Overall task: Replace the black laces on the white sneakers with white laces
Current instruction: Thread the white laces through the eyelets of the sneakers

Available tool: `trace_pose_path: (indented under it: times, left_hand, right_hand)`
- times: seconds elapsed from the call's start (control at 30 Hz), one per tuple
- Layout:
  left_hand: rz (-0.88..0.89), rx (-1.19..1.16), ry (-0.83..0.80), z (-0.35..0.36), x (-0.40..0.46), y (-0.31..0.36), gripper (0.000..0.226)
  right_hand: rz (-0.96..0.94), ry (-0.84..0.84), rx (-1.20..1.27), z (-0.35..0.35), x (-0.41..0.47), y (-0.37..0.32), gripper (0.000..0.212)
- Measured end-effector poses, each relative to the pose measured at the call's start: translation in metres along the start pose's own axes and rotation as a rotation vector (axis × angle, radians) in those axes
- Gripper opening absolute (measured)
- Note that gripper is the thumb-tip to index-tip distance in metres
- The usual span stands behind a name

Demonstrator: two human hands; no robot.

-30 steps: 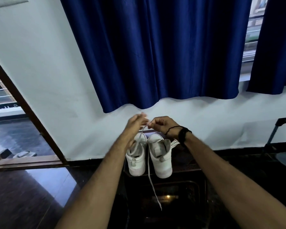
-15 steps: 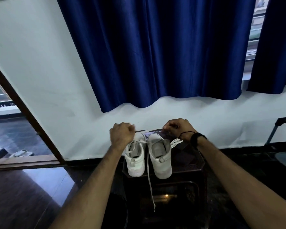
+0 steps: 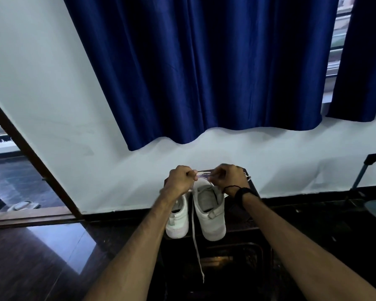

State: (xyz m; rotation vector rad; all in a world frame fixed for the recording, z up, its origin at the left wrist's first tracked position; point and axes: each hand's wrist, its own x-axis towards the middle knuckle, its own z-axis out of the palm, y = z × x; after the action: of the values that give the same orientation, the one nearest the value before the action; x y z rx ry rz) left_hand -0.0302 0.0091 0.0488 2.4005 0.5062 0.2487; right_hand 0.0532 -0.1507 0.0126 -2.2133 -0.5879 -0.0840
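Sneakers: 2 white fabric sneakers (image 3: 208, 211) side by side on dark tabletop (image 3: 243, 222).
Left hand (image 3: 178, 181): clenched on flat white lace (image 3: 197, 246).
Right hand (image 3: 228, 178): pinching the same lace.

The left hand (image 3: 179, 181) covers the front of the left sneaker (image 3: 178, 220), hiding its eyelets. Beside that sneaker, the right hand (image 3: 229, 178) hides where the white lace (image 3: 195, 242) is pinched. The dark stool (image 3: 243, 230) under the sneaker fades into shadow below.
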Motion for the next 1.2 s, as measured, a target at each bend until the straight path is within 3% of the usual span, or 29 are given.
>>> trace_pose_path:
  times: [0.13,0.23,0.33,0.47,0.63,0.83,1.1,1.2]
  left_hand:
    - [-0.023,-0.023,-0.026,0.02,-0.005,0.009,0.026]
    - [-0.01,-0.043,-0.082,0.044,0.001,0.015,0.025]
    - [-0.03,0.125,-0.105,0.058,0.001,0.012,0.027]
    - [-0.09,0.278,0.009,0.066,-0.003,0.008,0.025]
    - [-0.086,0.201,0.121,0.076,-0.003,0.007,0.024]
    - [-0.04,0.118,0.206,0.084,0.002,-0.005,0.013]
    - [0.02,0.236,0.195,0.086,0.002,-0.006,0.016]
    - [0.059,0.311,0.196,0.086,0.0,-0.005,0.021]
  right_hand:
    - [0.108,-0.188,-0.165,0.018,-0.001,0.021,0.014]
    - [0.148,-0.14,-0.067,0.028,-0.005,0.023,0.017]
    - [0.19,-0.095,-0.016,0.036,-0.007,0.026,0.017]
    - [0.315,-0.068,0.214,0.041,-0.005,0.041,0.018]
    - [0.506,-0.151,0.57,0.052,0.009,0.071,0.014]
    - [0.513,-0.306,1.01,0.047,-0.002,0.07,0.031]
    - [0.493,-0.238,0.98,0.049,-0.004,0.068,0.027]
    - [0.475,-0.21,0.893,0.053,-0.005,0.069,0.035]
